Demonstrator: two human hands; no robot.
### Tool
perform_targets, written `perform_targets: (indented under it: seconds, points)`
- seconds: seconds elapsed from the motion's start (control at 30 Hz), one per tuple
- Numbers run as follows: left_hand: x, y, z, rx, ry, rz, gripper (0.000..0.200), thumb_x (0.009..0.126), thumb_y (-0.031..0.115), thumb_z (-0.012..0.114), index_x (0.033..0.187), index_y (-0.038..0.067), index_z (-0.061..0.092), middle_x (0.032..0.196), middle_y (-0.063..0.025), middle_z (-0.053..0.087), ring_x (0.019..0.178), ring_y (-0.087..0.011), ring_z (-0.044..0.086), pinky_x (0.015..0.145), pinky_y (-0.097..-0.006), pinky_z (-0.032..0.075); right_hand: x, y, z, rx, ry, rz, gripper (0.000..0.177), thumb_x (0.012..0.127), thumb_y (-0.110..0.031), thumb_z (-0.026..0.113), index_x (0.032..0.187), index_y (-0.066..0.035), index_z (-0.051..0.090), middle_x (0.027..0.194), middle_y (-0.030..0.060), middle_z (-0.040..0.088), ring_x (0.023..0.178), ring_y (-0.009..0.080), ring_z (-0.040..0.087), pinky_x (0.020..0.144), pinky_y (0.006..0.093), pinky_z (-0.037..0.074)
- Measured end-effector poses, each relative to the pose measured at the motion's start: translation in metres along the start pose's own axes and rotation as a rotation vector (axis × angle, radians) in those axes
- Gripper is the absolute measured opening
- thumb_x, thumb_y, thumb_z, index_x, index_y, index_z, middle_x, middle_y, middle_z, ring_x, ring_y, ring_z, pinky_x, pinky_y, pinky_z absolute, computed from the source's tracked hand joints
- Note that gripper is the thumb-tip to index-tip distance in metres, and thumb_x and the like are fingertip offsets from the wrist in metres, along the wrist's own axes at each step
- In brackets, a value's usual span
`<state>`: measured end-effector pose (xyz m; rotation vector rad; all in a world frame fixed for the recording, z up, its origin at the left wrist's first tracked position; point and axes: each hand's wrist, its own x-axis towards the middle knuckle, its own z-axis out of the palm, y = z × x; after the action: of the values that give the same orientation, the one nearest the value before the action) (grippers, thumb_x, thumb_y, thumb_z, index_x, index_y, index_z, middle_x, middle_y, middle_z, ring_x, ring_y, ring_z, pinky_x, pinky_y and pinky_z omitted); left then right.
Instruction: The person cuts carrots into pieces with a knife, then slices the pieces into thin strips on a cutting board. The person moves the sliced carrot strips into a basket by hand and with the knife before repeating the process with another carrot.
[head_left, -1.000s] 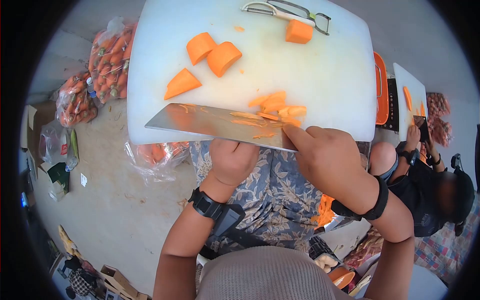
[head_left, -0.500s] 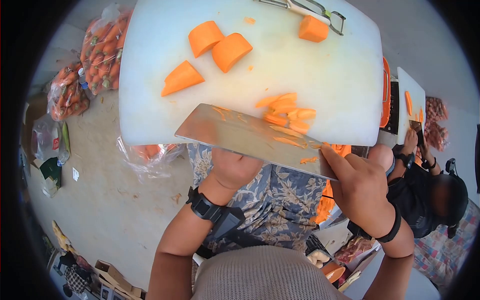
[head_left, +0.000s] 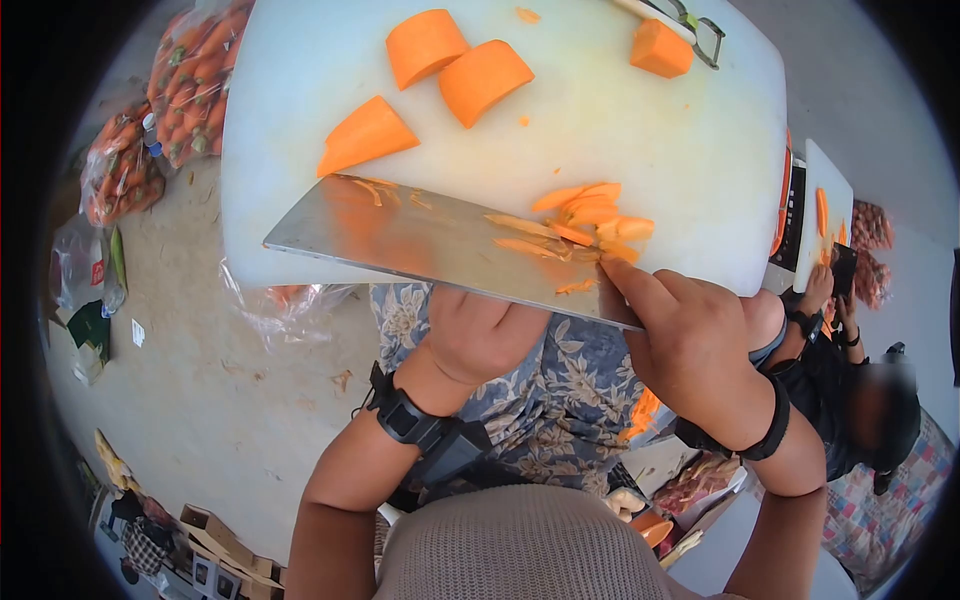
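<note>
A wide-bladed cleaver [head_left: 390, 235] lies tilted over the near edge of the white cutting board [head_left: 690, 120]. My right hand [head_left: 695, 350] is closed round its handle end, with the index finger along the blade. Below the blade is my left hand [head_left: 480, 335], its fingertips hidden behind the steel. Thin carrot shreds stick to the blade. Beside it sits a small pile of carrot slices [head_left: 595, 212]. Farther back are thick carrot chunks [head_left: 485, 82], a wedge-shaped carrot piece [head_left: 368, 135] and another carrot block [head_left: 661, 48] against a peeler [head_left: 708, 42].
Plastic bags of whole carrots [head_left: 195, 90] stand on the floor [head_left: 250, 420] at the left. To the right, a co-worker [head_left: 850, 400] holds a dark blade at another white board [head_left: 835, 185]. Cardboard boxes [head_left: 215, 535] are at the lower left.
The cleaver has moved left across the board's near edge, and my right hand has moved left with it. The view has shifted slightly, so the carrot chunks and peeler appear higher.
</note>
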<state>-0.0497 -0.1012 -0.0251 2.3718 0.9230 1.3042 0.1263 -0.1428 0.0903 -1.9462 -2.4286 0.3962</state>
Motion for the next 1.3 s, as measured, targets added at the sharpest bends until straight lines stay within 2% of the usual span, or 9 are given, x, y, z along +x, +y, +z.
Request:
perform_targets:
  seconds: [0.03, 0.27, 0.47, 0.53, 0.67, 0.73, 0.87, 1.03, 1.3]
  points:
    - [0.000, 0.001, 0.000, 0.003, 0.002, 0.000, 0.024, 0.065, 0.002, 0.070, 0.088, 0.005, 0.073, 0.099, -0.0078, 0.066, 0.091, -0.0279, 0.063, 0.081, -0.0363, 0.055, -0.002, 0.000, -0.001, 0.033, -0.027, 0.035, 0.056, 0.059, 0.002, 0.069, 0.115, -0.006, 0.063, 0.066, 0.0066, 0.057, 0.059, 0.0246, 0.061, 0.053, 0.0367, 0.043]
    - [-0.006, -0.003, 0.003, -0.050, -0.011, -0.019, 0.022, 0.067, 0.000, 0.069, 0.088, 0.004, 0.071, 0.098, -0.0100, 0.066, 0.090, -0.0308, 0.064, 0.078, -0.0396, 0.054, -0.024, -0.002, -0.020, -0.033, 0.013, 0.061, 0.053, 0.063, 0.002, 0.068, 0.115, -0.008, 0.065, 0.067, 0.0048, 0.059, 0.060, 0.0227, 0.060, 0.056, 0.0363, 0.032]
    - [-0.008, -0.003, 0.004, -0.039, -0.008, -0.016, 0.019, 0.066, -0.001, 0.068, 0.084, 0.003, 0.070, 0.099, -0.0121, 0.067, 0.089, -0.0325, 0.064, 0.079, -0.0417, 0.053, -0.034, -0.001, -0.024, -0.043, 0.008, 0.090, 0.051, 0.063, 0.002, 0.068, 0.114, -0.007, 0.066, 0.067, 0.0050, 0.059, 0.058, 0.0235, 0.058, 0.058, 0.0372, 0.033]
    - [-0.007, -0.003, 0.004, -0.028, -0.009, -0.008, 0.018, 0.066, -0.001, 0.068, 0.084, 0.002, 0.069, 0.100, -0.0120, 0.067, 0.090, -0.0324, 0.064, 0.080, -0.0420, 0.053, -0.031, -0.001, -0.026, -0.114, 0.042, -0.003, 0.030, 0.077, -0.006, 0.067, 0.106, -0.003, 0.066, 0.060, 0.0035, 0.052, 0.050, 0.0195, 0.056, 0.046, 0.0323, 0.045]
    - [-0.006, -0.003, 0.004, -0.034, 0.015, 0.000, 0.018, 0.066, 0.000, 0.068, 0.084, 0.003, 0.070, 0.099, -0.0117, 0.067, 0.090, -0.0320, 0.064, 0.079, -0.0412, 0.053, -0.030, 0.000, -0.023, -0.124, 0.040, -0.012, 0.030, 0.077, -0.006, 0.067, 0.106, -0.004, 0.066, 0.059, 0.0032, 0.051, 0.049, 0.0195, 0.056, 0.045, 0.0321, 0.044]
    - [-0.005, -0.003, 0.003, -0.042, 0.010, -0.004, 0.019, 0.066, 0.000, 0.068, 0.084, 0.003, 0.070, 0.099, -0.0115, 0.067, 0.089, -0.0314, 0.064, 0.078, -0.0398, 0.054, -0.032, 0.000, -0.018, -0.030, -0.014, 0.085, 0.053, 0.062, 0.002, 0.067, 0.115, -0.006, 0.065, 0.067, 0.0051, 0.059, 0.060, 0.0252, 0.059, 0.058, 0.0378, 0.033]
    - [-0.003, 0.000, -0.001, 0.007, -0.028, -0.009, 0.021, 0.067, 0.001, 0.069, 0.087, 0.004, 0.071, 0.098, -0.0098, 0.067, 0.087, -0.0282, 0.065, 0.076, -0.0359, 0.054, -0.016, -0.003, -0.019, -0.034, -0.102, 0.100, 0.053, 0.063, 0.002, 0.067, 0.115, -0.007, 0.064, 0.069, 0.0054, 0.059, 0.060, 0.0255, 0.059, 0.058, 0.0377, 0.033]
    - [-0.002, -0.002, 0.000, -0.013, -0.034, -0.004, 0.021, 0.071, 0.001, 0.073, 0.091, 0.000, 0.072, 0.098, -0.0122, 0.069, 0.086, -0.0313, 0.066, 0.075, -0.0402, 0.053, 0.008, -0.004, 0.002, 0.038, -0.028, 0.005, 0.050, 0.062, 0.003, 0.067, 0.111, -0.004, 0.062, 0.067, 0.0070, 0.058, 0.058, 0.0260, 0.061, 0.054, 0.0374, 0.046]
    - [-0.006, -0.001, 0.004, -0.077, 0.008, -0.037, 0.025, 0.071, 0.005, 0.072, 0.096, 0.005, 0.072, 0.102, -0.0089, 0.069, 0.091, -0.0299, 0.066, 0.081, -0.0410, 0.053, 0.002, -0.006, -0.004, 0.050, 0.046, -0.041, 0.053, 0.061, 0.002, 0.067, 0.114, -0.005, 0.063, 0.066, 0.0065, 0.057, 0.057, 0.0253, 0.060, 0.052, 0.0365, 0.046]
